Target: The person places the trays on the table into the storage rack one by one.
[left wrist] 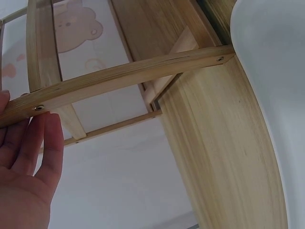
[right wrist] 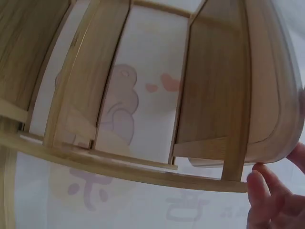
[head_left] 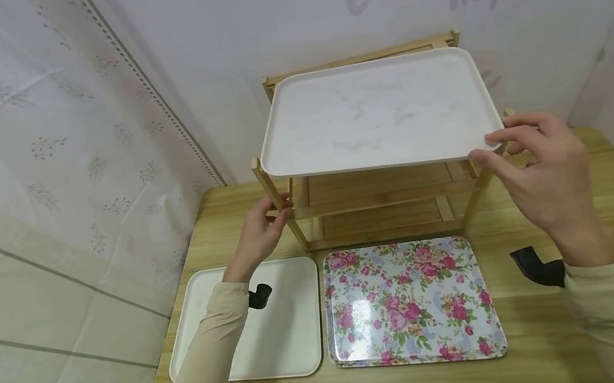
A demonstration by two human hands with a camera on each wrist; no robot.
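A white marbled tray (head_left: 379, 113) lies across the top of a wooden shelf rack (head_left: 382, 199). At the tray's front right corner, my right hand (head_left: 553, 172) pinches the rim between thumb and fingers. The right wrist view shows those fingertips (right wrist: 257, 183) close to the end of the rack's upright, with the tray's underside (right wrist: 264, 81) above the top shelf board. My left hand (head_left: 259, 228) grips the rack's front left post (head_left: 271, 187), thumb on one side and fingers on the other, as the left wrist view also shows around the post (left wrist: 133, 71).
In front of the rack, a plain white tray (head_left: 288, 331) lies on the wooden table (head_left: 555, 339) at left, under my left forearm. Beside it lies a floral tray (head_left: 407, 304). Printed curtains (head_left: 31, 165) hang at the left and behind the rack.
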